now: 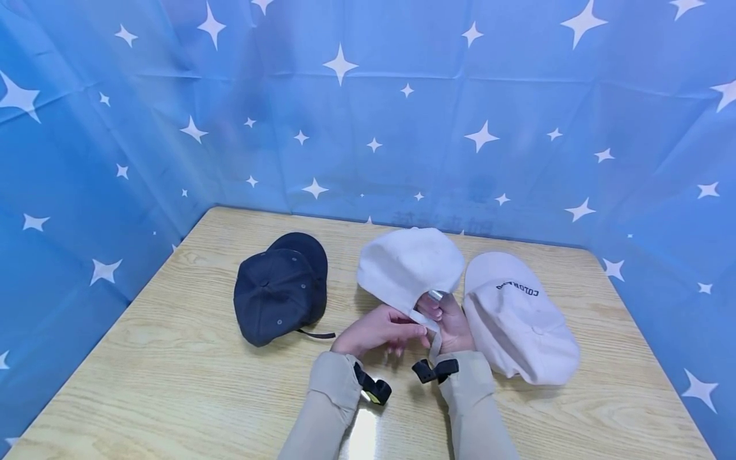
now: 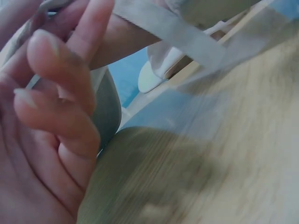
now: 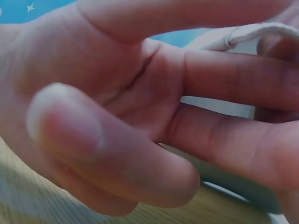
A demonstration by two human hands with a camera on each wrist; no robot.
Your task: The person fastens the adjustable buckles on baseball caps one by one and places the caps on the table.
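A white baseball cap (image 1: 409,265) is lifted over the middle of the table, its back strap (image 1: 436,345) hanging loose toward me. My left hand (image 1: 374,329) pinches that strap between thumb and fingers, below the cap's edge. On the other side, my right hand (image 1: 455,327) grips the cap's back edge beside a metal buckle (image 1: 436,295). In the left wrist view the pale strap (image 2: 173,37) stretches across beyond the curled fingers (image 2: 60,112). The right wrist view shows the right hand's bent fingers (image 3: 224,77) close up, with the cap's white edge behind them.
A dark navy cap (image 1: 276,287) lies on the wooden table (image 1: 172,358) at the left, its thin strap (image 1: 317,335) sticking out. A pale cap (image 1: 526,319) with dark lettering lies close to my right hand. A blue star-patterned curtain (image 1: 402,147) stands behind the table.
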